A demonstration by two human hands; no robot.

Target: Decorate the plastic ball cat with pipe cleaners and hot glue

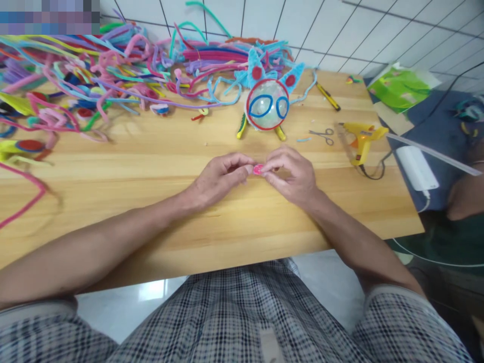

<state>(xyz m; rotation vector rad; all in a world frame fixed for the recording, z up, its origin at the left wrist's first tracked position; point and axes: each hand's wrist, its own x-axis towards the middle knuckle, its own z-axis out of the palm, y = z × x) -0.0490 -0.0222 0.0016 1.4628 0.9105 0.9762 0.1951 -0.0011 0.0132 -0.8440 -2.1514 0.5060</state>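
Note:
Between my fingertips is a small pink coil [258,169], which looks like wound pipe cleaner. My left hand [229,175] pinches its left side with thumb and forefinger. On the right side, my right hand [289,174] grips it in the same way. Just beyond my hands stands a craft figure [268,105] with a clear round face, a red rim, blue eye loops and fluffy blue ears with red centres. Yellow-and-green handles [241,127] stick out beneath it.
Many coloured pipe cleaners [124,75] are heaped along the table's back and left. Small scissors [323,135], a yellow utility knife [328,97] and a yellow glue gun [363,140] lie to the right. A white adapter [417,168] and a green packet [401,88] are at the right edge.

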